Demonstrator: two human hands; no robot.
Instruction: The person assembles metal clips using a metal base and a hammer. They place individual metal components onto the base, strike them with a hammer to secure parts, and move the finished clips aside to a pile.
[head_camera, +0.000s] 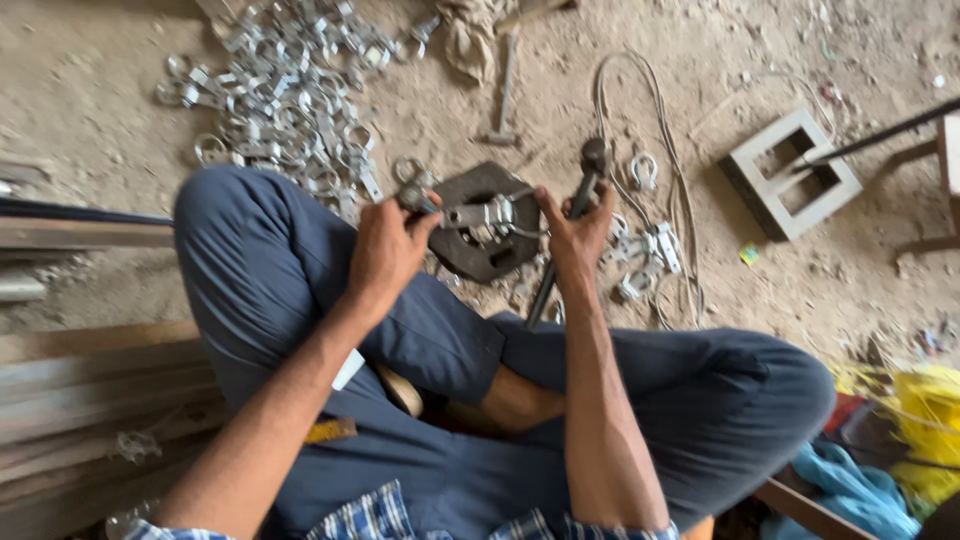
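Head view, left hand (385, 250) grip clenching shiny metal clamp (478, 214), right hand (570, 232) grasping dark wrench (572, 218)

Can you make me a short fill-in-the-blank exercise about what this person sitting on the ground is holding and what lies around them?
1. The left hand holds a shiny metal ____ over the dark round iron block.
2. The right hand grips a long dark ____.
3. A pile of silvery metal clamps lies on the sandy ____.
4. The grey hollow block has ____ openings.

Missing words: clamp; wrench; ground; two
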